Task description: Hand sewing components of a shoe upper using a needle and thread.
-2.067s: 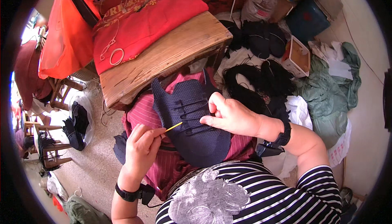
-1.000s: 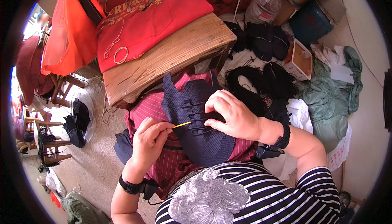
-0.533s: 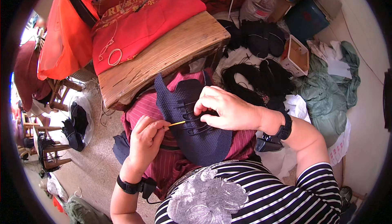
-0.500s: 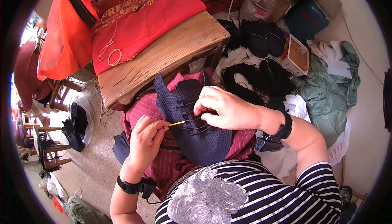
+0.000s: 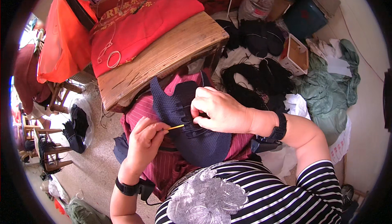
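Observation:
A dark navy knitted shoe upper (image 5: 204,148) lies across my lap, with a thin dark shoelace (image 5: 192,133) threaded in rows over its middle. My left hand (image 5: 145,140) is closed in a pinch on a thin yellow stick-like tool (image 5: 176,127). The tool's far end touches the lacing at the upper's left eyelet edge. Over the right side of the lacing, my right hand (image 5: 216,109) is closed, thumb and fingers pinched at the shoelace. Its fingertips partly hide what they grip.
Ahead stands a wooden bench (image 5: 163,50) under a red cloth (image 5: 143,24) with a loose cord. Black yarn bundles (image 5: 241,81), a white box (image 5: 296,54) and green sheeting (image 5: 326,97) lie to the right. Small stools (image 5: 53,150) and dark shoe pieces (image 5: 76,128) are left.
My right hand has moved slightly left and down. The lace rows lie closer together and the upper has shifted a little. The yellow tool remains at the left edge of the lacing.

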### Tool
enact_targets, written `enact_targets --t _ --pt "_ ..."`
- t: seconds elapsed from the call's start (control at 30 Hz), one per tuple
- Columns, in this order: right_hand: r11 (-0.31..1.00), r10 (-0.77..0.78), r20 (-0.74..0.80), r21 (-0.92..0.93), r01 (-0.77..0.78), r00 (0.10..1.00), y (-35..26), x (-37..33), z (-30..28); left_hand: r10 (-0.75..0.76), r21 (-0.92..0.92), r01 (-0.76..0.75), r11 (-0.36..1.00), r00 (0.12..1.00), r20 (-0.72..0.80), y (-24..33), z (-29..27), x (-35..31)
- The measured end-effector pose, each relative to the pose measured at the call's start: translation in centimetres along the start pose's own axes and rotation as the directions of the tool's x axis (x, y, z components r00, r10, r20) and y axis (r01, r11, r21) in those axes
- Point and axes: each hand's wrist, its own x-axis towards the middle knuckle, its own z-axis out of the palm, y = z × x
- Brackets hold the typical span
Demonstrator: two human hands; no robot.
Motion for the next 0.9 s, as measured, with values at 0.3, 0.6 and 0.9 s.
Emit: enact_targets --t 0.3,0.6,0.9 --pt "0.997 0.034 0.053 0.067 -0.037 0.998 0.0 0.3 -0.1 0.036 0.011 -0.036 0.999 0.999 0.001 0.1 0.0 0.5" --pt "0.997 0.021 -0.017 -0.078 -0.023 1.0 -0.7 0.6 1.2 -0.031 -0.043 0.033 0.999 0.999 0.044 0.9 0.3 0.6" --pt "0.996 -0.078 0.02 0.05 0.077 0.997 0.2 -0.2 0.8 -0.174 -0.078 0.175 0.981 0.984 0.026 1.6 0.9 0.5"
